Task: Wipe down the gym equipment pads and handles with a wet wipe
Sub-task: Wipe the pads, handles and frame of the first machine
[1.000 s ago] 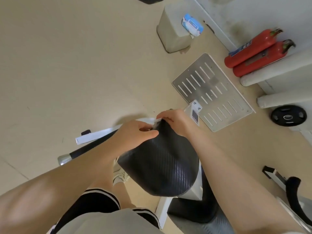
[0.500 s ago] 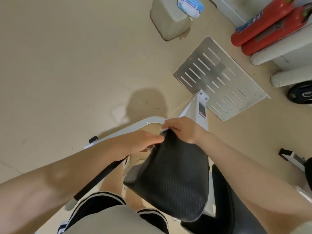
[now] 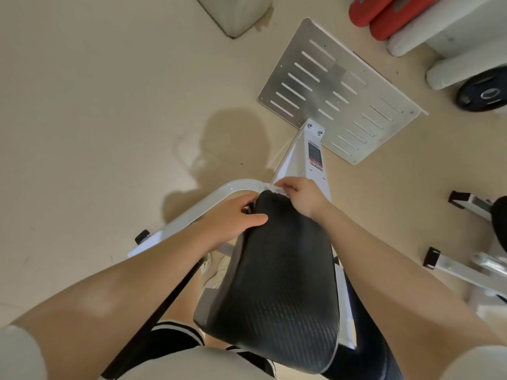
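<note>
I have the black pad in the middle of the frame, running from the lower centre up to where both my hands meet at its far, narrow end. My right hand is curled over that top edge with the wet wipe pinched under the fingers, only a pale crumpled scrap showing just left of my knuckles. I hold it there, I judge, because the rim and the seam behind it are what I am wiping. My left hand clasps the pad's upper left side, thumb lying across the front face, fingers tucked round behind, which I take as steadying the pad against the wipe's push.

The white frame tube curves out from behind my left hand toward the left. Beyond it, the slotted metal plate lies on the floor in the upper right.

Most of the wipe is hidden under my right fingers, so I cannot tell how it is folded. The back of the pad, its mounting and my left fingertips are out of sight. The red cylinders at the top right edge are cut off.
</note>
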`<action>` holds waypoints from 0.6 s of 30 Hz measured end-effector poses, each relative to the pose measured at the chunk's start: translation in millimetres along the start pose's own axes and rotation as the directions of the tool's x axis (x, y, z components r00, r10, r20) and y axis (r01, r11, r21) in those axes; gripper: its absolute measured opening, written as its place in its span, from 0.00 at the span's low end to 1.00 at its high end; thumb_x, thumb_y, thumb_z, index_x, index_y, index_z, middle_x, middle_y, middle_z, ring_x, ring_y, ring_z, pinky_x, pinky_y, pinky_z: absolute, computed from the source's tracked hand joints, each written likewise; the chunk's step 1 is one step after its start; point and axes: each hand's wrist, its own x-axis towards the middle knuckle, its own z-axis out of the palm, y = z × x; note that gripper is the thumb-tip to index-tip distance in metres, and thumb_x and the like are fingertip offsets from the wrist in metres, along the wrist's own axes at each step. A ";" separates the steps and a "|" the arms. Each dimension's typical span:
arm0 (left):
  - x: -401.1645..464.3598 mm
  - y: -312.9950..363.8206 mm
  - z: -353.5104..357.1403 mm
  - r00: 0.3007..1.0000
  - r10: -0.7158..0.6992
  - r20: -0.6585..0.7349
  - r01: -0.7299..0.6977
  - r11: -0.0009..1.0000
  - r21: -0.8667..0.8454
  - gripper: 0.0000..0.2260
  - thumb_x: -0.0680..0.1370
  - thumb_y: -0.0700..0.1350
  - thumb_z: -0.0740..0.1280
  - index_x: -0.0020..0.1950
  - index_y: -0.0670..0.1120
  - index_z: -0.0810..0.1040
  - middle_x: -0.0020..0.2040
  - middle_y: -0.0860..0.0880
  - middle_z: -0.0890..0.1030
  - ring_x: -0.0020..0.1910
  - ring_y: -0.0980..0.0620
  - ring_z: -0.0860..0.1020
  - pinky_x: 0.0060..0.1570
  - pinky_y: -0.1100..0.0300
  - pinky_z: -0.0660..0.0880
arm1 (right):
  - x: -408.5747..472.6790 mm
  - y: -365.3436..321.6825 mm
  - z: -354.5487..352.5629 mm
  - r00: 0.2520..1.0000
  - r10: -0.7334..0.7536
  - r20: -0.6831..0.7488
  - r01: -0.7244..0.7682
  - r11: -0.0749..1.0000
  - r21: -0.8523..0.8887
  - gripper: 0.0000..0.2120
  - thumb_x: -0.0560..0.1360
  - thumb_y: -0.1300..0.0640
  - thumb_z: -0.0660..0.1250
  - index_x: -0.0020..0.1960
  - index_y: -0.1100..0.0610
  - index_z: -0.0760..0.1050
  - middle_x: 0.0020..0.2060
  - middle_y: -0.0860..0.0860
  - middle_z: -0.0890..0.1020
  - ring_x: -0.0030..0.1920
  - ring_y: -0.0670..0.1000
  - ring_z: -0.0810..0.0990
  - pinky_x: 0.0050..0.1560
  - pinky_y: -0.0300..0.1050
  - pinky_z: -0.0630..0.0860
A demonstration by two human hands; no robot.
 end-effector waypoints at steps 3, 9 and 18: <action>7.0 2.6 -3.1 0.999 0.031 0.029 -0.031 1.000 0.001 0.17 0.76 0.44 0.65 0.62 0.59 0.70 0.54 0.62 0.74 0.51 0.64 0.72 0.42 0.75 0.67 | 4.7 -7.0 6.9 0.997 -0.078 0.029 0.075 0.993 0.089 0.16 0.79 0.64 0.53 0.59 0.58 0.76 0.60 0.53 0.77 0.62 0.51 0.72 0.57 0.32 0.62; 18.4 -2.2 -5.6 0.998 0.016 0.062 -0.016 1.000 -0.004 0.16 0.75 0.42 0.66 0.54 0.63 0.71 0.53 0.66 0.74 0.58 0.60 0.71 0.54 0.67 0.65 | -12.4 53.1 -1.9 0.991 0.130 -0.003 -0.129 0.985 0.114 0.17 0.80 0.64 0.53 0.58 0.57 0.78 0.61 0.54 0.77 0.64 0.54 0.72 0.66 0.40 0.63; 26.5 3.8 -3.3 0.999 -0.008 0.054 0.005 0.998 0.062 0.22 0.75 0.43 0.67 0.67 0.54 0.68 0.58 0.60 0.73 0.62 0.58 0.69 0.60 0.61 0.65 | -4.6 20.2 1.1 0.998 0.039 0.057 -0.054 0.951 0.305 0.11 0.78 0.54 0.61 0.55 0.55 0.79 0.50 0.47 0.79 0.51 0.46 0.75 0.54 0.39 0.68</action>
